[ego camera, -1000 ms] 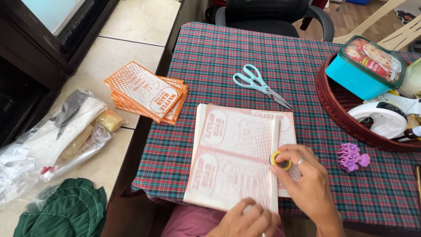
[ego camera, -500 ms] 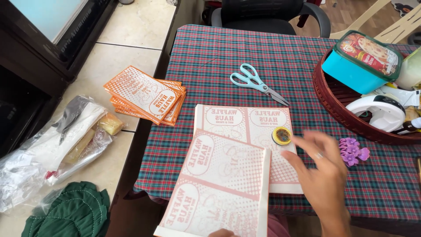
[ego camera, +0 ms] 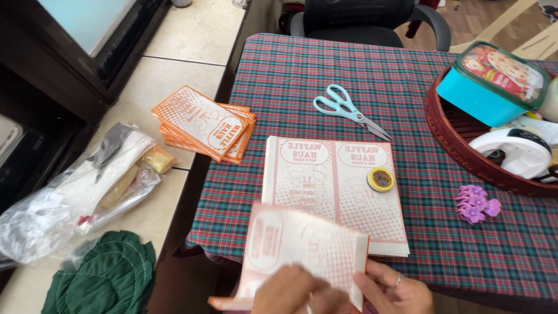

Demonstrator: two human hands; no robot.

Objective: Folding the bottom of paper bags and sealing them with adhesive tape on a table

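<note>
At the near edge of the bench, a folded printed sheet (ego camera: 302, 250) is held up by both hands.

The left hand (ego camera: 293, 293) is closed on the sheet's lower edge, and the fingers of the right hand (ego camera: 401, 291), one of them ringed, are pinched on its right corner, so that the sheet is lifted and tilted just above the plaid cloth (ego camera: 290, 75). Just beyond it a stack of pale printed sheets (ego camera: 337, 192) lies flat, with a small round yellow tape roll (ego camera: 381, 179) resting on its right side. Farther back, light blue scissors (ego camera: 349, 110) are seen lying shut. A purple hair clip (ego camera: 476, 204) lies to the right, near a dark red tray (ego camera: 459, 151) holding a teal box (ego camera: 491, 84). Orange printed cards (ego camera: 203, 123) are stacked at the left on the tiled ledge (ego camera: 174, 75).
</note>
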